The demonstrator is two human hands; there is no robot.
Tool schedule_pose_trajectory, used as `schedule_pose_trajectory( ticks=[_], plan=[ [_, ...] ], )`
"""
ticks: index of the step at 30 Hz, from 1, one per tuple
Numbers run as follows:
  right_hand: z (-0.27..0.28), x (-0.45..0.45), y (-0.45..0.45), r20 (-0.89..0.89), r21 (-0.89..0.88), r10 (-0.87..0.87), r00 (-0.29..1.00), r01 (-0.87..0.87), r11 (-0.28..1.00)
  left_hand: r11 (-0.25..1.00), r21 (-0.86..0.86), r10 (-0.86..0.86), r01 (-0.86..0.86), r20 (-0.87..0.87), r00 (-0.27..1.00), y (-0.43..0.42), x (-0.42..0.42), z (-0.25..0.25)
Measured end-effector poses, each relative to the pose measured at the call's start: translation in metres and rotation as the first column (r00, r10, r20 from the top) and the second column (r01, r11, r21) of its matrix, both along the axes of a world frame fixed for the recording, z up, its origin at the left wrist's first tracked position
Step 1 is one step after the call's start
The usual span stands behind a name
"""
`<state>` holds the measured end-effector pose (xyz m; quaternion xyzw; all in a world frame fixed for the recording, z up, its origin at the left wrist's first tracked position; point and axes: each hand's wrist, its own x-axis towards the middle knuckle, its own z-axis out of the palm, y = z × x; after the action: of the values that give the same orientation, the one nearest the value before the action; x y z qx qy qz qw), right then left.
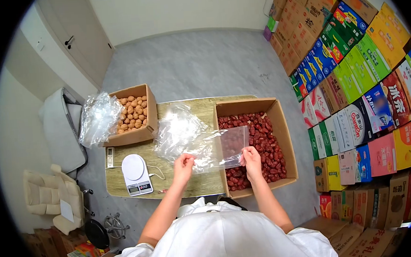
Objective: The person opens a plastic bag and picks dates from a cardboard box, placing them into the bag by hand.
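Between my two hands a clear plastic bag [216, 150] is stretched out, flat and see-through. My left hand [184, 166] pinches its left side over the table, beside a heap of clear plastic bags [177, 130]. At the bag's right end, my right hand [251, 161] grips the edge with closed fingers, above a cardboard box [288, 156] of dried red dates [267, 143]. The bag's right part overlaps the box's near-left wall and some dates. To the left stands a cardboard box [151, 108] of walnuts [133, 111], with crumpled clear plastic [100, 118] over its left side.
A white kitchen scale [135, 173] with a cable lies on the wooden-topped table [117, 181]. Stacked cartons [354, 105] line the right wall. A cream office chair [54, 196] and a grey folded item [62, 132] stand at the left, near a door [75, 33].
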<state>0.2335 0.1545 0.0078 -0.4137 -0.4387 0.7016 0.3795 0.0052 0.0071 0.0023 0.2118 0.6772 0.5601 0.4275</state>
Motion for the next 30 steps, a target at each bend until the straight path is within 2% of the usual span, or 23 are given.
schedule_pose_trajectory(
  ticks=[2,3,5,6,8,10,11,13,14,15,16,17,18,19,20,21,25,26,27,29,30],
  plan=[
    [0.002,-0.002,-0.004,0.016,-0.046,0.074,0.997,-0.073,0.996,0.985,0.093,0.157,-0.145,-0.134,0.979,-0.002,0.000,-0.018],
    [0.004,-0.003,-0.006,0.036,-0.043,0.109,0.993,-0.107,0.993,0.986,0.083,0.154,-0.144,-0.127,0.980,-0.004,0.001,-0.025],
    [0.011,-0.004,-0.012,0.151,-0.036,0.214,0.965,-0.211,0.977,0.963,0.122,0.263,-0.241,-0.219,0.940,-0.002,-0.002,-0.038],
    [0.003,-0.003,-0.013,0.153,-0.043,0.211,0.966,-0.206,0.977,0.963,0.094,0.269,-0.252,-0.313,0.911,-0.001,0.003,-0.025],
    [-0.012,-0.005,-0.013,0.182,0.140,0.352,0.918,-0.379,0.915,0.962,0.074,0.269,-0.261,-0.381,0.885,-0.005,0.004,-0.020],
    [-0.022,-0.007,-0.008,0.216,0.146,0.383,0.898,-0.417,0.897,0.959,0.071,0.272,-0.273,-0.496,0.825,-0.011,-0.003,-0.040],
    [-0.022,-0.010,-0.005,0.249,0.153,0.420,0.873,-0.464,0.873,0.961,0.073,0.268,-0.268,-0.497,0.825,-0.016,-0.008,-0.048],
    [-0.015,-0.019,0.000,0.241,0.173,0.432,0.869,-0.477,0.862,0.958,0.115,0.288,-0.264,-0.383,0.878,-0.024,-0.017,-0.059],
    [-0.007,-0.024,0.002,0.372,0.220,0.434,0.820,-0.532,0.817,0.954,0.150,0.292,-0.259,-0.274,0.916,-0.026,-0.021,-0.065],
    [-0.002,-0.028,0.003,0.497,0.256,0.417,0.761,-0.588,0.767,0.955,0.155,0.287,-0.252,-0.277,0.917,-0.032,-0.026,-0.075],
    [-0.001,-0.029,0.004,0.677,0.322,0.362,0.641,-0.700,0.637,0.940,0.193,0.319,-0.280,-0.217,0.923,-0.037,-0.032,-0.088],
    [0.010,-0.032,0.002,0.834,0.228,0.324,0.447,-0.813,0.536,0.923,0.230,0.346,-0.308,-0.151,0.926,-0.037,-0.036,-0.100],
    [0.012,-0.032,-0.005,0.862,0.303,0.225,0.454,-0.818,0.489,0.926,0.235,0.334,-0.295,-0.147,0.931,-0.037,-0.034,-0.101],
    [0.013,-0.031,-0.013,0.878,0.370,0.125,0.461,-0.821,0.435,0.925,0.226,0.319,-0.305,-0.027,0.947,-0.041,-0.032,-0.091],
    [0.016,-0.028,-0.018,0.904,0.350,0.096,0.417,-0.850,0.393,0.924,0.219,0.300,-0.314,0.094,0.949,-0.042,-0.030,-0.087],
    [0.016,-0.025,-0.024,0.931,0.307,0.081,0.355,-0.886,0.346,0.925,0.230,0.288,-0.303,0.097,0.953,-0.041,-0.028,-0.094],
    [0.002,-0.001,-0.051,0.928,0.370,-0.035,0.371,-0.905,0.211,0.901,0.310,0.262,-0.303,0.166,0.951,-0.038,-0.015,-0.117],
    [-0.008,0.006,-0.056,0.920,0.390,-0.038,0.391,-0.902,0.185,0.917,0.263,0.273,-0.301,0.140,0.952,-0.035,-0.007,-0.115],
    [-0.012,0.010,-0.061,0.918,0.395,-0.047,0.394,-0.898,0.193,0.929,0.216,0.284,-0.302,0.110,0.953,-0.033,-0.002,-0.113],
    [-0.012,0.019,-0.072,0.905,0.422,-0.032,0.424,-0.886,0.194,0.927,0.265,0.240,-0.266,0.126,0.963,-0.032,0.003,-0.119],
    [-0.015,0.020,-0.076,0.889,0.456,-0.058,0.454,-0.869,0.191,0.923,0.303,0.226,-0.237,0.071,0.971,-0.032,0.006,-0.121]
  ],
)
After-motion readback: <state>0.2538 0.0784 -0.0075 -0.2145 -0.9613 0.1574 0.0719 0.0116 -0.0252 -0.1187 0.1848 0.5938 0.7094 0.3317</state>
